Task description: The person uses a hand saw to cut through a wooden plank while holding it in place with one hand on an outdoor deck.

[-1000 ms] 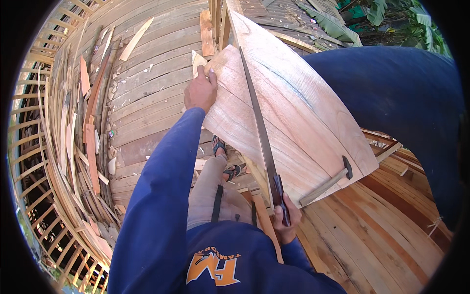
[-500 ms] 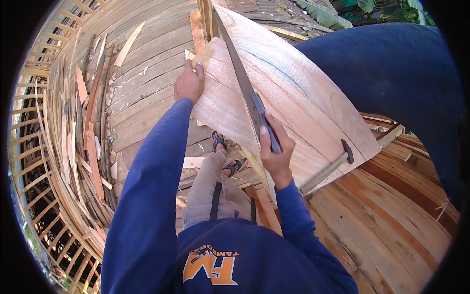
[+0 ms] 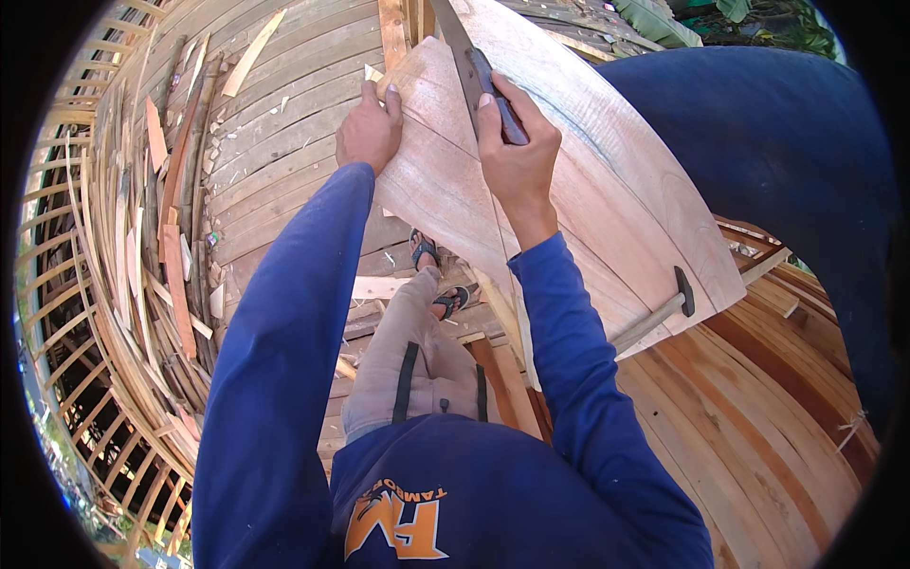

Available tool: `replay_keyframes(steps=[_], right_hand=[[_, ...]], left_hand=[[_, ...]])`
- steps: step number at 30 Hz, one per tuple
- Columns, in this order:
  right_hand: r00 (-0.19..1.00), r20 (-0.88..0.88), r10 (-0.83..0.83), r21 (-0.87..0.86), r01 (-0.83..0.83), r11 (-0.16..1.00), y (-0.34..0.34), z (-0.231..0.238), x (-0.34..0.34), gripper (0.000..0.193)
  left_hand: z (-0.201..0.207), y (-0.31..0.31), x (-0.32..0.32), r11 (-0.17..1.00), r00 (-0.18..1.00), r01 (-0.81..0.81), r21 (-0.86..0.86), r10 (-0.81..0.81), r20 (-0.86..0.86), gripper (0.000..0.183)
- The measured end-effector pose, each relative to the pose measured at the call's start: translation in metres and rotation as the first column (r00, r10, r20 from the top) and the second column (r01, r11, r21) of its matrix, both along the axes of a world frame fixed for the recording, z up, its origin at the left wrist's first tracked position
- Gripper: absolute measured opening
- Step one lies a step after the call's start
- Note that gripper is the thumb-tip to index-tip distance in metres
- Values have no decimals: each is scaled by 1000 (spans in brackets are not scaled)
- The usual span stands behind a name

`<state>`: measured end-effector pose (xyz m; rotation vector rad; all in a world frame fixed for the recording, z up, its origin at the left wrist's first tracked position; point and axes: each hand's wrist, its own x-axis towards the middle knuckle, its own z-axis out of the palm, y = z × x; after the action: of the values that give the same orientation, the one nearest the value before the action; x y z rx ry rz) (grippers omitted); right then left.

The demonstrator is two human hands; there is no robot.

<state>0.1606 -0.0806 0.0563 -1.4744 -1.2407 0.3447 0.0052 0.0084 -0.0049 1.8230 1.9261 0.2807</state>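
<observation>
A broad pale wooden board (image 3: 607, 199) lies tilted in front of me, inside a wooden boat hull. My left hand (image 3: 368, 128) presses on the board's left edge, fingers curled over it. My right hand (image 3: 512, 142) is shut on the dark handle of a handsaw (image 3: 466, 57), whose long blade runs up and away across the board toward the top of the view. My sandalled foot (image 3: 438, 275) stands on planks below the board.
A hammer (image 3: 664, 311) lies at the board's right lower edge. Curved hull planks (image 3: 758, 446) fill the right side, and floor planks (image 3: 275, 142) with loose offcuts and thin ribs (image 3: 104, 303) run along the left. A large blue shape (image 3: 787, 161) stands at the right.
My right hand with the saw has moved from near my body up and forward along the board. My left hand stays on the board's left edge.
</observation>
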Motion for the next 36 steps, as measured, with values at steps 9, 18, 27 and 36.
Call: replay_keyframes(steps=[9,18,27,36], right_hand=[[998,66,1,-362,23,932,-294,17,12,39],[997,75,10,-14,-9,1000,-39,6,0,35],[993,104,56,-367,-14,930,-294,25,8,41],[1000,-25,-3,-196,-2,981,-91,13,-8,35]], left_hand=[[-4,-8,-3,1000,1000,-7,-5,7,-9,51],[-1,-7,1,999,1000,5,-33,-5,6,54],[-8,-5,-9,1000,1000,-8,10,8,-13,54],[-9,-10,-1,999,1000,14,-33,-14,-2,53]])
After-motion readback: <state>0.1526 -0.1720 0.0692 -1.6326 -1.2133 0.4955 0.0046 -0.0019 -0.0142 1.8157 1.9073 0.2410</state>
